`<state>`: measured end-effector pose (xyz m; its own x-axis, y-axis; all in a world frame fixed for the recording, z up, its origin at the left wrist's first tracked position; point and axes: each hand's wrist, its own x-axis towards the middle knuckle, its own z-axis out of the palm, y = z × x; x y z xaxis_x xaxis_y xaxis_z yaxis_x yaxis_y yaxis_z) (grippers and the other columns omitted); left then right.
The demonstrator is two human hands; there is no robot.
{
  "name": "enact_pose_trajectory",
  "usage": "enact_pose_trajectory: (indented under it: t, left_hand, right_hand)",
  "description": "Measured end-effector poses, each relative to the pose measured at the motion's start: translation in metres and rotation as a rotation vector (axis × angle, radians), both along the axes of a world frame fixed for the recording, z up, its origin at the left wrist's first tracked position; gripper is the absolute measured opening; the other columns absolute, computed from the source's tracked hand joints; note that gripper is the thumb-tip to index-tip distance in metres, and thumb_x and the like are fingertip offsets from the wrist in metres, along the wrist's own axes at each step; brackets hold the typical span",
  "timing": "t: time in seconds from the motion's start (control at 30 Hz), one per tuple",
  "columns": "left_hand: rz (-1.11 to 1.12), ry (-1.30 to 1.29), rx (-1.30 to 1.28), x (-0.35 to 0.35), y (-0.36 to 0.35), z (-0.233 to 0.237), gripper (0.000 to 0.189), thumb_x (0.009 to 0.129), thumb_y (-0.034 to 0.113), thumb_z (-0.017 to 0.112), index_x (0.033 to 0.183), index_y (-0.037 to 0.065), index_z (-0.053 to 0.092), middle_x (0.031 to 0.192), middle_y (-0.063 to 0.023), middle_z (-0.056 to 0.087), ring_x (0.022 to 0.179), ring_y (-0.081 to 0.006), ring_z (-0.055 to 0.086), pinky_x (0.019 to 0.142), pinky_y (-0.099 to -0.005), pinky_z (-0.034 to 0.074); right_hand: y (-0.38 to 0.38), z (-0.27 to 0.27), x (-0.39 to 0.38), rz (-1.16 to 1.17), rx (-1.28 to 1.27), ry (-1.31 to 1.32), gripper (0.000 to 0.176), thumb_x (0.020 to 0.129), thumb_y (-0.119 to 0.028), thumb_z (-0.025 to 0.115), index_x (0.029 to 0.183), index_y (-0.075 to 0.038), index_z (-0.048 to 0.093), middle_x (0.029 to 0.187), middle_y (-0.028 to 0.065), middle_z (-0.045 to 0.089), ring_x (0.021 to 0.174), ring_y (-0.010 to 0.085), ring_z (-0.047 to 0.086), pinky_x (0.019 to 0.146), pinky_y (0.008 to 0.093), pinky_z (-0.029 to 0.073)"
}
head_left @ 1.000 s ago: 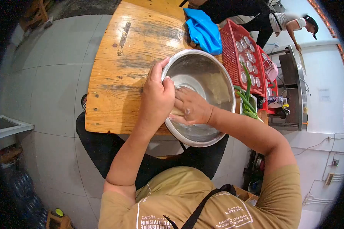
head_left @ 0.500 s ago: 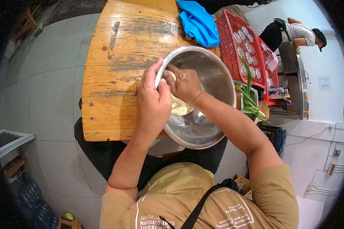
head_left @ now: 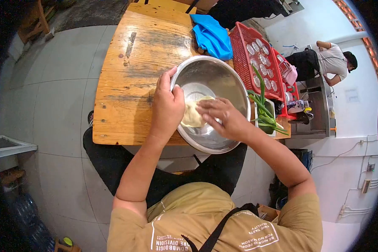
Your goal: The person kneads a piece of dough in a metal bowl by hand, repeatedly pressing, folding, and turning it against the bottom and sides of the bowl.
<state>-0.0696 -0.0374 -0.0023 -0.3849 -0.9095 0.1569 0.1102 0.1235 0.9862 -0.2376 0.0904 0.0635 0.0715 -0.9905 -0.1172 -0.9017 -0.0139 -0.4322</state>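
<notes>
Pale, soft, flattened dough [head_left: 191, 115] lies inside the round, silver metal bowl [head_left: 233, 82], left of the nearer right hand [head_left: 224, 118], its fingers loosely extended over the dough's edge; the left hand [head_left: 169, 103] grips the rim.

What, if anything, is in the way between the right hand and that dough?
Nothing visible: the right hand is right at the edge of the dough inside the metal bowl. The left hand holds the bowl on the dough's other side, not between them.

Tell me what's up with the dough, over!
Left grip holding metal bowl by its rim. Right grip open, over pale dough inside. Green onions beside bowl, seemingly not in the way.
</notes>
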Motion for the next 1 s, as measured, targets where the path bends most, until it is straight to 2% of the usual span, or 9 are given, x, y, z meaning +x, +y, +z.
enact_pose_trajectory:
  t: [0.13, 0.2, 0.27, 0.37, 0.43, 0.57, 0.7, 0.87, 1.0]
  left_hand:
    - [-0.022, -0.019, -0.019, 0.002, -0.001, 0.004, 0.042, 0.097, 0.001, 0.048, 0.138, -0.006, 0.051, 0.136, -0.0278, 0.059, 0.127, -0.0412, 0.059, 0.109, -0.0449, 0.047]
    - [-0.036, -0.02, 0.009, 0.002, 0.0, 0.006, 0.041, 0.098, 0.001, 0.048, 0.138, -0.005, 0.051, 0.136, -0.0276, 0.059, 0.128, -0.0411, 0.059, 0.108, -0.0448, 0.047]
    - [-0.041, -0.016, 0.034, 0.001, -0.001, 0.005, 0.041, 0.098, 0.001, 0.048, 0.138, -0.005, 0.052, 0.137, -0.0275, 0.059, 0.128, -0.0409, 0.059, 0.108, -0.0448, 0.047]
    - [-0.048, 0.019, 0.043, 0.001, -0.001, 0.001, 0.041, 0.098, 0.002, 0.048, 0.139, -0.004, 0.052, 0.138, -0.0273, 0.058, 0.129, -0.0406, 0.059, 0.107, -0.0448, 0.047]
    - [-0.004, -0.029, -0.014, 0.001, 0.0, 0.002, 0.042, 0.099, -0.003, 0.048, 0.141, -0.002, 0.053, 0.132, -0.0165, 0.065, 0.124, -0.0233, 0.062, 0.107, -0.0353, 0.047]
    - [-0.031, 0.052, 0.035, -0.001, 0.003, 0.002, 0.042, 0.101, -0.002, 0.046, 0.142, -0.003, 0.051, 0.138, -0.0169, 0.061, 0.13, -0.023, 0.056, 0.113, -0.0352, 0.041]
    - [-0.048, -0.013, -0.004, -0.001, 0.003, 0.003, 0.043, 0.102, -0.002, 0.045, 0.144, -0.003, 0.05, 0.142, -0.0185, 0.059, 0.132, -0.024, 0.056, 0.113, -0.0358, 0.04]
    - [-0.029, -0.096, 0.006, 0.001, 0.004, 0.008, 0.044, 0.099, -0.001, 0.045, 0.142, -0.003, 0.051, 0.14, -0.0252, 0.058, 0.131, -0.0389, 0.056, 0.112, -0.0443, 0.042]
    - [-0.038, -0.08, 0.027, 0.002, 0.004, 0.015, 0.043, 0.1, 0.0, 0.045, 0.142, -0.003, 0.051, 0.138, -0.0255, 0.059, 0.128, -0.0392, 0.058, 0.109, -0.0438, 0.045]
  right_hand:
    - [0.003, 0.023, 0.003, 0.275, -0.189, 0.217, 0.018, 0.092, -0.021, 0.075, 0.105, -0.008, 0.078, 0.112, 0.0118, 0.07, 0.111, 0.0312, 0.064, 0.1, 0.0546, 0.043]
    - [-0.011, 0.029, 0.002, -0.205, 0.208, 0.123, 0.022, 0.09, -0.022, 0.076, 0.105, -0.005, 0.074, 0.107, 0.0164, 0.067, 0.106, 0.035, 0.063, 0.095, 0.0501, 0.047]
    - [-0.03, 0.017, 0.007, -0.276, 0.049, 0.074, 0.033, 0.093, -0.028, 0.073, 0.111, -0.001, 0.068, 0.107, 0.0209, 0.065, 0.105, 0.0386, 0.061, 0.092, 0.0483, 0.049]
    - [-0.044, -0.045, 0.007, -0.045, -0.396, 0.208, 0.046, 0.098, -0.038, 0.064, 0.121, 0.001, 0.064, 0.112, 0.0213, 0.064, 0.108, 0.0374, 0.062, 0.095, 0.0473, 0.048]
    - [-0.036, -0.054, 0.023, 0.091, -0.368, 0.227, 0.042, 0.097, -0.037, 0.064, 0.117, 0.0, 0.064, 0.11, 0.0201, 0.064, 0.105, 0.0363, 0.062, 0.092, 0.0459, 0.048]
    - [-0.038, -0.053, 0.031, 0.241, -0.213, 0.216, 0.032, 0.095, -0.036, 0.064, 0.101, -0.004, 0.063, 0.1, 0.0153, 0.062, 0.094, 0.0324, 0.061, 0.082, 0.0424, 0.046]
    - [-0.05, -0.071, 0.019, 0.273, -0.3, 0.152, 0.029, 0.094, -0.036, 0.064, 0.092, -0.007, 0.059, 0.089, 0.0112, 0.059, 0.085, 0.0301, 0.059, 0.076, 0.0415, 0.043]
    - [-0.078, -0.086, 0.01, 0.143, -0.26, 0.115, 0.017, 0.087, -0.026, 0.066, 0.087, -0.009, 0.064, 0.073, 0.0089, 0.063, 0.067, 0.0333, 0.062, 0.067, 0.0438, 0.048]
    - [-0.094, -0.088, 0.011, -0.016, -0.313, 0.132, 0.029, 0.098, -0.032, 0.056, 0.081, -0.013, 0.071, 0.067, 0.0158, 0.069, 0.059, 0.0374, 0.067, 0.056, 0.0507, 0.053]
